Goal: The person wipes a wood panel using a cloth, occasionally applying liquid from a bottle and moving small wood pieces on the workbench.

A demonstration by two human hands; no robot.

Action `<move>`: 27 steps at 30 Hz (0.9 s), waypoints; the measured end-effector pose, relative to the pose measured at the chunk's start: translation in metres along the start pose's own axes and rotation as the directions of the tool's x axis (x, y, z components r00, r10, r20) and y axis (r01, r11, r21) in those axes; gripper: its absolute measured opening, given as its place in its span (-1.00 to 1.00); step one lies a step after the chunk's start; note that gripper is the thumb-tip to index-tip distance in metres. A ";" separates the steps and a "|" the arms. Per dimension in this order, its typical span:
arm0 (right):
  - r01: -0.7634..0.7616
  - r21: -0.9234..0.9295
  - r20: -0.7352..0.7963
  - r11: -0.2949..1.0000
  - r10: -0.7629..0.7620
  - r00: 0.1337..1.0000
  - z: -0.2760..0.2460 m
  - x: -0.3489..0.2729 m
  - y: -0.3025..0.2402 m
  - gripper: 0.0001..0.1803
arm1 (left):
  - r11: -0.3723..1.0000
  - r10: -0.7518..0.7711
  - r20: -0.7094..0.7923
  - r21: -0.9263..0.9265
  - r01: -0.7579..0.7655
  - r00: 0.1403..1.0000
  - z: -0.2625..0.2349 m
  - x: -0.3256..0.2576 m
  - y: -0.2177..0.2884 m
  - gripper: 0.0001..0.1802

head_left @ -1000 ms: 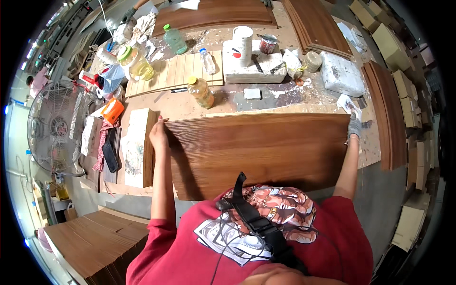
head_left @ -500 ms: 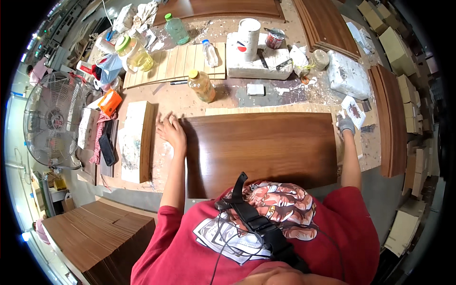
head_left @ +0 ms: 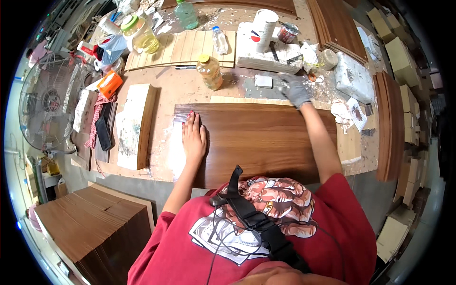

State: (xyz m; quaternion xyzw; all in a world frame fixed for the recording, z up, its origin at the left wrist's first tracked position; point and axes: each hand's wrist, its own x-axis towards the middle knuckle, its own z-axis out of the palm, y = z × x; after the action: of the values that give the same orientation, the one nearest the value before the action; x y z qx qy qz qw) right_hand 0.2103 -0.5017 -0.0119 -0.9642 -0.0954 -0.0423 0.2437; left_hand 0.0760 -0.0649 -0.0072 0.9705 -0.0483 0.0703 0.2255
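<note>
A dark brown glossy wooden panel [head_left: 266, 142] lies on the table right in front of me. My left hand [head_left: 194, 137] rests flat on the panel's left part, with fingers stretched out and holding nothing. In a grey glove, my right hand [head_left: 295, 91] reaches past the panel's far edge with its fingers apart. Just left of its fingertips is a small whitish block [head_left: 263, 81], with a gap between them. A crumpled white cloth or paper [head_left: 341, 116] sits by the panel's far right corner.
Beyond the panel stand a yellow-capped bottle [head_left: 209, 73], a small clear bottle [head_left: 220, 42] and a white canister [head_left: 264, 32] on a wrapped block. A paint-smeared wooden block [head_left: 134, 126] lies left. Brown boards [head_left: 390, 126] are stacked right. A fan [head_left: 52, 102] stands far left.
My left hand has come from beside the panel onto its surface. My right hand has moved left and away from me, uncovering the crumpled white piece. The panel has shifted slightly left.
</note>
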 end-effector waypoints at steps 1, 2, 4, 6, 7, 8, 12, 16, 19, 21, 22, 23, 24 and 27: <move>0.025 -0.061 0.017 0.998 -0.024 1.000 0.019 0.011 -0.011 -0.30 | 1.000 0.006 -0.005 -0.025 -0.006 1.000 0.000 0.000 -0.004 -0.46; 0.049 -0.140 0.036 0.989 -0.045 0.998 0.036 0.018 -0.021 -0.30 | 0.997 -0.002 -0.013 -0.073 0.001 1.000 0.007 -0.002 -0.008 -0.45; 0.052 -0.161 0.078 0.986 -0.040 0.996 0.053 0.030 -0.044 -0.29 | 0.999 -0.012 -0.020 -0.051 0.011 1.000 0.008 -0.005 -0.014 -0.45; -0.017 -0.101 0.121 0.995 0.029 0.992 0.048 0.031 -0.056 -0.28 | 0.999 -0.013 -0.003 -0.036 0.013 1.000 0.007 -0.006 -0.016 -0.45; -0.064 0.009 0.063 0.998 0.063 0.996 0.051 0.032 -0.047 -0.33 | 0.999 -0.004 -0.002 -0.039 0.004 1.000 0.006 -0.003 -0.012 -0.45; 0.000 -0.040 -0.073 0.999 -0.003 0.997 0.053 0.025 -0.037 -0.42 | 0.999 0.008 -0.001 -0.043 -0.008 1.000 0.005 0.000 -0.007 -0.44; -0.297 0.588 0.276 0.752 0.159 0.948 0.056 0.018 -0.148 -0.55 | 0.990 -0.133 -0.081 0.040 0.137 0.988 0.006 -0.009 -0.016 -0.41; 0.024 0.526 0.242 0.850 -0.177 0.954 0.087 0.025 -0.258 -0.59 | 0.988 -0.146 -0.101 0.031 0.150 0.984 0.007 -0.009 -0.015 -0.38; 0.120 0.352 0.061 0.928 -0.150 0.987 0.153 0.047 -0.282 -0.54 | 0.994 -0.108 -0.117 0.020 0.111 0.987 0.008 -0.002 -0.008 -0.38; 0.059 0.126 0.170 0.990 -0.080 0.982 0.159 0.054 -0.321 -0.53 | 0.992 -0.121 -0.124 0.015 0.124 0.985 0.008 -0.005 -0.013 -0.40; -0.012 0.103 0.229 0.995 -0.012 0.973 0.161 0.056 -0.335 -0.52 | 0.992 -0.124 -0.126 0.012 0.126 0.984 0.008 -0.007 -0.016 -0.41; -0.027 0.043 0.277 0.999 0.014 0.961 0.159 0.058 -0.345 -0.51 | 0.990 -0.130 -0.088 0.045 0.134 0.988 0.009 -0.009 -0.018 -0.41; -0.035 -0.018 0.322 0.999 0.039 0.946 0.156 0.061 -0.356 -0.50 | 0.987 -0.138 -0.054 0.078 0.142 0.989 0.010 -0.010 -0.021 -0.42; -0.031 -0.125 0.361 0.992 0.074 0.929 0.154 0.058 -0.366 -0.49 | 0.979 -0.146 0.005 0.146 0.144 0.989 0.012 -0.009 -0.024 -0.44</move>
State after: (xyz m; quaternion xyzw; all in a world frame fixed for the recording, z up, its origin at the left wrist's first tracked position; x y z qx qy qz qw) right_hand 0.1974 -0.1026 0.0298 -0.9701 -0.1105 0.1386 0.1659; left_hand 0.0720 -0.0483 -0.0291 0.9858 0.0260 0.0497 0.1585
